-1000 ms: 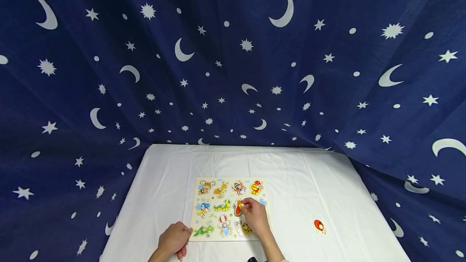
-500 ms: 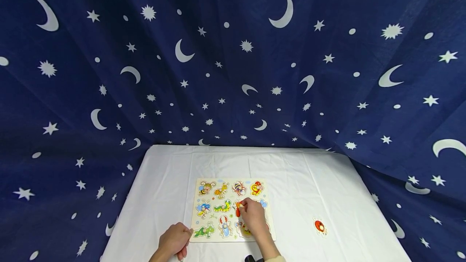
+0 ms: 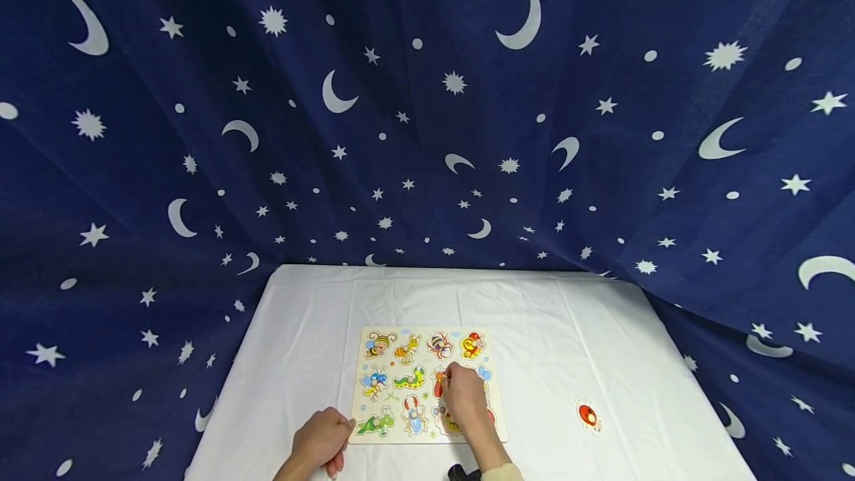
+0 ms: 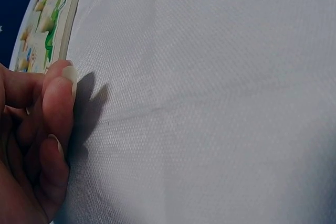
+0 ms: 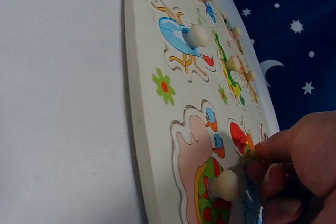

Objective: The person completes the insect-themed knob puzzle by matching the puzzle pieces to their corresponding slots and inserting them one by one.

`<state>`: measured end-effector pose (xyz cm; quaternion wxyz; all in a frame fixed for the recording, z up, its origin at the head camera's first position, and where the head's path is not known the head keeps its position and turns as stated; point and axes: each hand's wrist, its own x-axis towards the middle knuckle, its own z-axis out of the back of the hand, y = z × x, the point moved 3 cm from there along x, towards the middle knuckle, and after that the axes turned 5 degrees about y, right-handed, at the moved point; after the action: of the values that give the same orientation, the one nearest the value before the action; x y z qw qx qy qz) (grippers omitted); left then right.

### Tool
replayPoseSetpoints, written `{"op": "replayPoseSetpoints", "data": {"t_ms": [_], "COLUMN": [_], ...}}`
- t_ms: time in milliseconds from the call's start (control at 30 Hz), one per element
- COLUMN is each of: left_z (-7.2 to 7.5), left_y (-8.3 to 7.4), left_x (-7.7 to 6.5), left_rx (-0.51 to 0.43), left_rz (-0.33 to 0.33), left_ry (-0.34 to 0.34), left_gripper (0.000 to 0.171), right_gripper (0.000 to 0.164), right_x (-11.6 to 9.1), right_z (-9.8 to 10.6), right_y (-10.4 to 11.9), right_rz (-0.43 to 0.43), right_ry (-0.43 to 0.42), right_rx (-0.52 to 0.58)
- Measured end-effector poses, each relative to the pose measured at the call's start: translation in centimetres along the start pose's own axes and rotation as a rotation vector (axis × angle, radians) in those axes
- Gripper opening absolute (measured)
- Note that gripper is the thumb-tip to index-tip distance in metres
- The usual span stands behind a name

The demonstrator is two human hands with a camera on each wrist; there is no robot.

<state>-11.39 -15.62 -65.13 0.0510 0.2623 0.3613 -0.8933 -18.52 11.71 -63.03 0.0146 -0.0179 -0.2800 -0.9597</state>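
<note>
A wooden peg puzzle board (image 3: 392, 436) with insect pieces lies on the white table. My right hand (image 3: 465, 396) is over its right half, pinching a red and orange insect piece (image 5: 239, 136) at the middle row; the fingers hide its knob and part of the piece. Close below that hand is a snail piece (image 5: 210, 182) with a wooden knob. My left hand (image 3: 320, 438) rests on the table with curled fingers, holding the board's near left corner. A green grasshopper piece (image 3: 375, 421) sits by this corner.
A round red bug piece (image 3: 588, 415) lies on the white tablecloth (image 3: 534, 332), right of the board. Several other knobbed pieces sit in the board. A dark blue curtain (image 3: 427, 132) with moons and stars surrounds the table.
My right hand has shifted slightly, and the red insect piece has turned a little and is now more covered by the fingers. My left hand stays at the board's corner.
</note>
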Motion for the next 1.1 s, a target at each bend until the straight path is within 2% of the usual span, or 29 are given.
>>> {"op": "replayPoseSetpoints", "data": {"t_ms": [267, 500, 867, 1100], "left_z": [-0.2, -0.1, 0.3, 0.2], "left_y": [0.0, 0.2, 0.1, 0.1], "left_x": [0.1, 0.2, -0.1, -0.1], "left_rx": [-0.003, 0.007, 0.012, 0.006], "left_rz": [0.008, 0.016, 0.016, 0.004], "left_ry": [0.014, 0.013, 0.006, 0.011], "left_gripper": [0.042, 0.042, 0.043, 0.043], "right_gripper": [0.011, 0.010, 0.008, 0.007], "right_x": [0.1, 0.1, -0.3, -0.6], "right_z": [1.6, 3.4, 4.8, 5.3], "right_y": [-1.0, -2.4, -5.2, -6.2], "right_rz": [-0.013, -0.107, -0.150, -0.189], "right_ry": [0.033, 0.047, 0.018, 0.042], "right_rx": [0.064, 0.121, 0.097, 0.107]}}
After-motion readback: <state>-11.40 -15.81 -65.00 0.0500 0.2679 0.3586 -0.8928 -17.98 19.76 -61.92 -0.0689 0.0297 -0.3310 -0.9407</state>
